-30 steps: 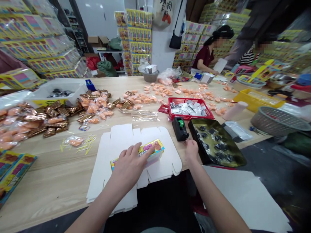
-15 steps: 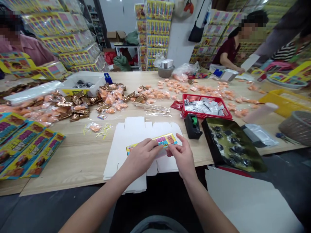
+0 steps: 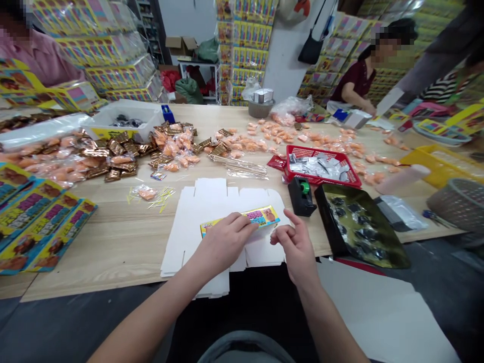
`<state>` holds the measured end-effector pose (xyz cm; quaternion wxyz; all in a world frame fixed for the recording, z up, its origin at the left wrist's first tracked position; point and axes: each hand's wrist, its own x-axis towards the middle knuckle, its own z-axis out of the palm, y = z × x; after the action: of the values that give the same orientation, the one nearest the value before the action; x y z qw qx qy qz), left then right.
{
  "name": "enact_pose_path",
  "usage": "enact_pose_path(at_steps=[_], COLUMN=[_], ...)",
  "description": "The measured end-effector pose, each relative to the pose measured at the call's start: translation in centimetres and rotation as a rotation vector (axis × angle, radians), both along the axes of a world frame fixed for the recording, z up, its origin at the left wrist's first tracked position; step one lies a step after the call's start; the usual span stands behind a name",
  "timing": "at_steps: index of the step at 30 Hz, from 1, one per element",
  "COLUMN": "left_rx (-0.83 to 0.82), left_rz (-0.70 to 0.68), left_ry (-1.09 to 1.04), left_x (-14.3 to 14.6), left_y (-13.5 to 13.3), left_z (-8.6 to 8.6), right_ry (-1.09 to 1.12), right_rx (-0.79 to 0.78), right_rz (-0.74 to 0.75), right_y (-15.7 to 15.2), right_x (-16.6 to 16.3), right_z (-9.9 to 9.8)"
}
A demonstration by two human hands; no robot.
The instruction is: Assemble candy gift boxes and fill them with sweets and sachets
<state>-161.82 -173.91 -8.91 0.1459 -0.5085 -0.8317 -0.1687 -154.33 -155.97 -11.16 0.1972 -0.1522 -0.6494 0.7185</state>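
A slim printed carton [image 3: 269, 216], yellow and blue with pink lettering, lies over a stack of flat white cardboard blanks [image 3: 206, 199] in front of me. My left hand [image 3: 229, 239] is closed over its middle, fingers across the top face and covering part of the print. Just off the carton's right end is my right hand [image 3: 298, 247], its index finger stretched out and the others loosely curled. I see nothing held in it. A black tape dispenser [image 3: 301, 197] with a green core stands beyond the right hand.
Right of the dispenser are a red basket [image 3: 289, 174] of silver sachets and a dark tray [image 3: 325, 224] of bagged black pieces. Orange and brown packets [image 3: 121, 156] spread across the table. Printed cartons [image 3: 41, 222] line the left. Co-workers sit at both sides.
My right hand has drawn back to the right, away from the carton's end. My left hand stays on the carton, and the view has shifted slightly.
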Motion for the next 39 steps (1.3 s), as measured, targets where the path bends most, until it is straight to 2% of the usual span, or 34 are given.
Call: enact_pose_path(at_steps=[9, 13, 18, 32, 35, 39], left_rx=[0.076, 0.042, 0.042, 0.028, 0.034, 0.037], left_rz=[0.027, 0.022, 0.01, 0.02, 0.024, 0.025], left_ry=[-0.2, -0.109, -0.044, -0.046, -0.033, -0.016], left_x=[0.2, 0.3, 0.6, 0.5, 0.5, 0.4], left_y=[0.1, 0.3, 0.2, 0.0, 0.1, 0.2], left_z=[0.9, 0.5, 0.2, 0.0, 0.0, -0.2], right_ry=[0.133, -0.002, -0.063, -0.145, -0.225, -0.331], right_rx=[0.088, 0.109, 0.162, -0.014, -0.081, -0.154], right_rz=[0.055, -0.021, -0.123, -0.111, -0.057, 0.086], right_y=[-1.1, -1.5, -1.6, -1.1, -0.6, 0.3], right_x=[0.0, -0.9, -1.3, -0.1, -0.2, -0.4], right_z=[1.3, 1.0, 0.7, -0.9, -0.5, 0.3])
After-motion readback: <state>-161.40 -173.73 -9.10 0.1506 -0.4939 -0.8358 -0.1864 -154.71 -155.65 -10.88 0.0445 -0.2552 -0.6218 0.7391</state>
